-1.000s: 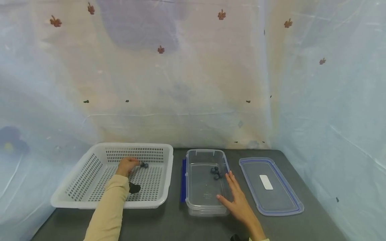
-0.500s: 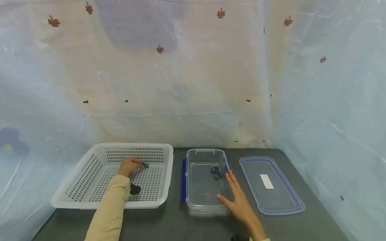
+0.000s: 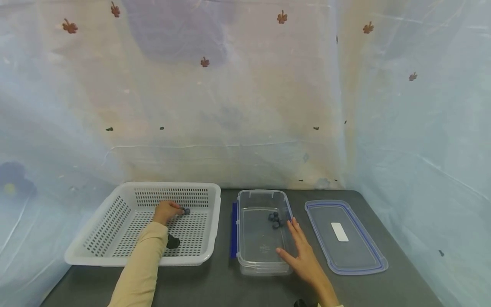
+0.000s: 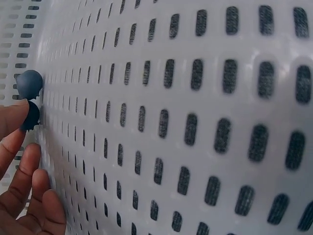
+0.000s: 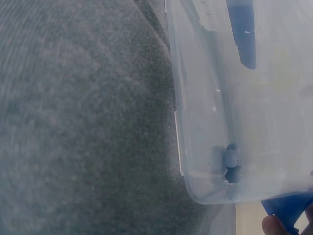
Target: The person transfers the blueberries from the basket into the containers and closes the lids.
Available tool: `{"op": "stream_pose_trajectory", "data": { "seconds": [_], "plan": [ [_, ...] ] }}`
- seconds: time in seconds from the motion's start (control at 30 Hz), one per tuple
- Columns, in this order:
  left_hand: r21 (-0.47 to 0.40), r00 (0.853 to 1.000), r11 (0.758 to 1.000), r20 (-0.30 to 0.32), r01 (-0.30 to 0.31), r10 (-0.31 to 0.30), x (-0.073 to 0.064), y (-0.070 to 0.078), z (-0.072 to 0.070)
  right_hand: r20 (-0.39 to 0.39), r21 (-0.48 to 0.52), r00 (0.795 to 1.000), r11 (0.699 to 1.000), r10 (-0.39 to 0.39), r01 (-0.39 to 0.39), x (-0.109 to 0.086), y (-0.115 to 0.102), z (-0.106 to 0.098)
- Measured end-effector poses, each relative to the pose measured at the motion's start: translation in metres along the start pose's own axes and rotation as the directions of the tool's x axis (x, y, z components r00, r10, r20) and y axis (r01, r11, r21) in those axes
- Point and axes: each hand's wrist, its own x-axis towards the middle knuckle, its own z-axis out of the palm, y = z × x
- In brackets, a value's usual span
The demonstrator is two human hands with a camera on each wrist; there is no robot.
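Inside a white slotted basket, my left hand pinches a blueberry between thumb and fingers. A second blueberry lies right beside it, against the basket. My right hand has its fingers spread and straight at the right side of a clear plastic container; the thumb points over its near right part. Several blueberries are gathered in that container near the right wall. In the right wrist view, fingertips appear by a blue latch flap.
A clear lid with a blue seal and white label lies on the dark table, right of the container. Another blue flap hangs on the container's left side. A patterned plastic sheet encloses the back and sides.
My left hand has shifted slightly right in the basket, onto one of the two blueberries, its thumb and fingers now closing on it. The right hand stays in place by the container.
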Motion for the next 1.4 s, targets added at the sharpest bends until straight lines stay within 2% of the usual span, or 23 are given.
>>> {"op": "stream_pose_trajectory", "data": {
  "seconds": [0.47,0.7,0.83,0.93,1.03,1.13,1.23,1.4],
  "plan": [
    [0.057,0.999,0.998,-0.027,-0.036,0.038,0.005,-0.004,0.003,-0.003,-0.011,1.0,1.0,-0.014,0.014,-0.002,0.001,0.001],
    [0.097,0.994,0.99,-0.032,-0.105,0.108,0.013,-0.01,0.007,-0.009,-0.008,1.0,1.0,-0.011,0.011,-0.002,0.001,0.001],
    [0.083,0.995,0.992,-0.029,-0.097,0.099,0.015,-0.012,0.006,-0.009,-0.014,1.0,1.0,-0.013,0.013,-0.001,0.001,0.001],
    [0.0,0.998,0.999,-0.021,-0.051,0.051,0.015,-0.01,0.003,-0.009,-0.016,1.0,1.0,-0.014,0.014,-0.001,0.001,0.001],
    [-0.099,1.0,0.995,-0.01,0.006,-0.007,0.013,-0.003,-0.002,-0.009,-0.013,1.0,1.0,-0.014,0.013,-0.002,0.001,0.001],
    [-0.167,1.0,0.985,0.008,0.029,-0.028,0.01,0.008,-0.008,-0.008,-0.009,1.0,1.0,-0.013,0.013,-0.002,0.001,0.001],
    [-0.221,0.999,0.975,0.042,0.015,-0.006,0.007,0.021,-0.015,-0.007,-0.005,1.0,1.0,-0.013,0.013,-0.002,0.001,0.001],
    [-0.25,0.991,0.966,0.098,-0.064,0.091,0.0,0.048,-0.023,-0.005,-0.003,1.0,1.0,-0.014,0.014,-0.001,0.0,0.001]
  ]
}}
